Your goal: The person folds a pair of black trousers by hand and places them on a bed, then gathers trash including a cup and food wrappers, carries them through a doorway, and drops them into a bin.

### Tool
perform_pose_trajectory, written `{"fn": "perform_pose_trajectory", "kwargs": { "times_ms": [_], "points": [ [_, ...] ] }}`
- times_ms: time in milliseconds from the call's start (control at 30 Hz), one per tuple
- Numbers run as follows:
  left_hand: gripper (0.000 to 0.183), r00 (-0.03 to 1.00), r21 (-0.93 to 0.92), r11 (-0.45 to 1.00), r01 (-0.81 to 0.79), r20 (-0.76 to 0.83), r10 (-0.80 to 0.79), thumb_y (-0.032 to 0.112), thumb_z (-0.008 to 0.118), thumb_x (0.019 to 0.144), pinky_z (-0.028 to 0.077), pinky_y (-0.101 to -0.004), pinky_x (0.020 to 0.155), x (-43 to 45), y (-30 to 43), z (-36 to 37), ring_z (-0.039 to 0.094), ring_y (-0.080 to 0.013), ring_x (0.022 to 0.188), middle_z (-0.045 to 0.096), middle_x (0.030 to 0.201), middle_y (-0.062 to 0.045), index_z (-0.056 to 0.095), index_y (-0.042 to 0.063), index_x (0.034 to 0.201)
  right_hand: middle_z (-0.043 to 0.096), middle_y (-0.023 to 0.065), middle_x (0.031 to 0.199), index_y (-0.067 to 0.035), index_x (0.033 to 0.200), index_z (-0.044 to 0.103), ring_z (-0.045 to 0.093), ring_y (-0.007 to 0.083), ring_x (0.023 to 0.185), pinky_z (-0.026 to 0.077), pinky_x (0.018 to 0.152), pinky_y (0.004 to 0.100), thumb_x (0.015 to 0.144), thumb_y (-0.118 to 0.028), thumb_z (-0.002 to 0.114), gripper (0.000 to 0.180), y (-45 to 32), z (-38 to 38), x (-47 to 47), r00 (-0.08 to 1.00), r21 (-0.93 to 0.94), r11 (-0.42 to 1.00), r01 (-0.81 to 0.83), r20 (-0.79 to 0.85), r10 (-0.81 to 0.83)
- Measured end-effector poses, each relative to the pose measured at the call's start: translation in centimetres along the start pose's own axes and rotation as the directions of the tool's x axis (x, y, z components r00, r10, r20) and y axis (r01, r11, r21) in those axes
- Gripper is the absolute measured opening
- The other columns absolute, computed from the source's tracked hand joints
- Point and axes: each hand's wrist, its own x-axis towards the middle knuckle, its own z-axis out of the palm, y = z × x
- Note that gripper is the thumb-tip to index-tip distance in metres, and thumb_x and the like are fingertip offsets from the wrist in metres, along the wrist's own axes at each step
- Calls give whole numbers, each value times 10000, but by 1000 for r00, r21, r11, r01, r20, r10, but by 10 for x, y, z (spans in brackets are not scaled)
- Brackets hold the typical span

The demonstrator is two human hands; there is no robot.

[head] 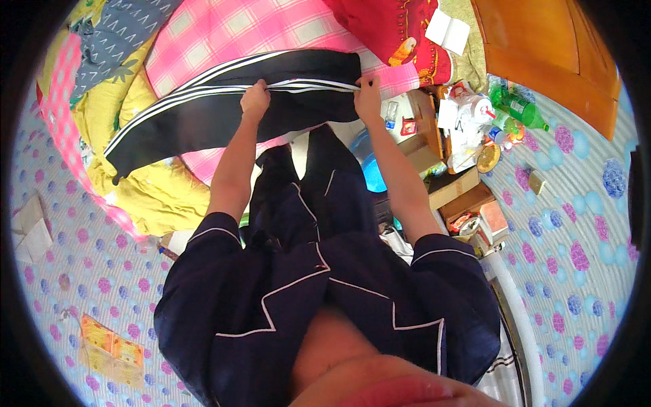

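Note:
Black trousers with white side stripes point(203, 114) lie stretched across a pink checked sheet point(244, 25), their narrow end reaching left over a yellow quilt point(168, 201). My left hand point(256, 100) grips the striped edge near the middle of the garment. At its right end, by the straight black edge, my right hand point(368, 99) pinches the same striped band. Between the two hands the stripes run roughly level and the cloth is slightly gathered. The fingertips of both hands are partly hidden by the fabric.
A red cloth with a bird pattern point(391, 30) and an open white booklet point(448, 32) lie at the upper right. Right of my right arm stand a cluttered small table with green plastic bottles point(524, 109), cardboard boxes point(455, 188) and a blue basin point(374, 173). A wooden panel point(539, 40) is beyond.

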Motion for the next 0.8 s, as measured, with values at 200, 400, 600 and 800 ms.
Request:
{"fn": "perform_pose_trajectory", "kwargs": {
  "times_ms": [200,400,600,800],
  "points": [
    [161,855,-343,936,-80,-506,-113,183,615,771,486,-423,646,-10,0,-39,627,-325,708,641,728,-137,571,68,875,451,156,1112,-70,1042,550,500,347,980,419,825,439,697,-54,636,356,-59,-25,24,995,144,986,88,-66,-80],
    [644,896,-425,844,-329,-422,137,194,626,787,379,-410,943,-7,16,-4,460,-385,1131,454,1232,-267,310,28,1324,340,246,1307,-47,1240,449,363,385,1192,338,968,441,670,-155,716,639,10,27,39,965,31,996,88,-251,-77],
    [626,893,-310,866,-392,-355,278,164,571,811,270,-406,1036,-60,21,19,265,-411,1273,269,1385,-241,292,110,1368,553,154,1128,47,1188,464,538,247,1008,408,894,332,695,-269,737,647,49,42,22,906,500,756,-422,206,369],
    [516,878,-358,908,-217,-479,21,131,555,795,326,-408,996,-72,-19,36,365,-413,1204,377,1299,-268,406,68,1285,627,128,999,20,1087,570,584,229,902,437,822,328,700,-282,730,516,37,13,9,885,582,667,-465,321,337]
  ]
}}
